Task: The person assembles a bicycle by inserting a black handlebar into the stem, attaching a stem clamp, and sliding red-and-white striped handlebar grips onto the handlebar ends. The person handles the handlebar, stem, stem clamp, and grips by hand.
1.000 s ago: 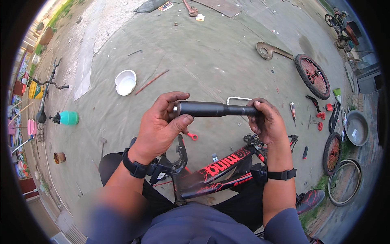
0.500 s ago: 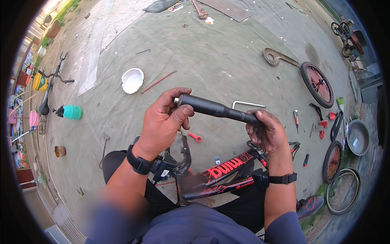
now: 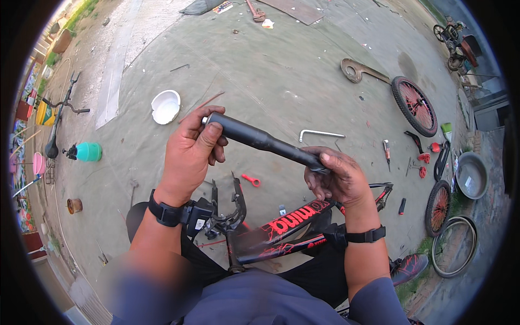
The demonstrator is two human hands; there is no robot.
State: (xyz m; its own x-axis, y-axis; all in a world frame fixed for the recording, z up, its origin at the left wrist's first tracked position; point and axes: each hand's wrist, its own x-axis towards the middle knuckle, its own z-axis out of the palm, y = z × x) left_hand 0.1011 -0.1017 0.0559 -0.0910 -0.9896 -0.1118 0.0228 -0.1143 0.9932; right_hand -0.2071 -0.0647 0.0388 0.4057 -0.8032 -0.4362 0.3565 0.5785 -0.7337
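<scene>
A black stepped metal tube (image 3: 254, 136), shaped like a bicycle seat post, is held in front of me, sloping down to the right. At its thick end, where a bit of silver shows, my left hand (image 3: 189, 143) is closed with thumb and fingers. Round the thin end, my right hand (image 3: 340, 176) is closed; its fingers hide the tip. Both hands are blackened with dirt. Below them a black and red bicycle frame (image 3: 281, 230) lies across my lap, its fork (image 3: 238, 203) pointing away from me. A red ring-ended tool (image 3: 251, 180) lies on the ground cloth beyond it.
Beyond my hands are a white bowl (image 3: 166, 107), a bent metal rod (image 3: 322, 133) and a flat hooked metal piece (image 3: 357, 70). On the right lie wheels (image 3: 414, 105), a screwdriver (image 3: 387, 151) and a grey basin (image 3: 471, 175). To the left stands a green spray bottle (image 3: 89, 152).
Both hands and the tube have shifted left in the view. The tube slopes down to the right more steeply. My grip on both ends stays the same.
</scene>
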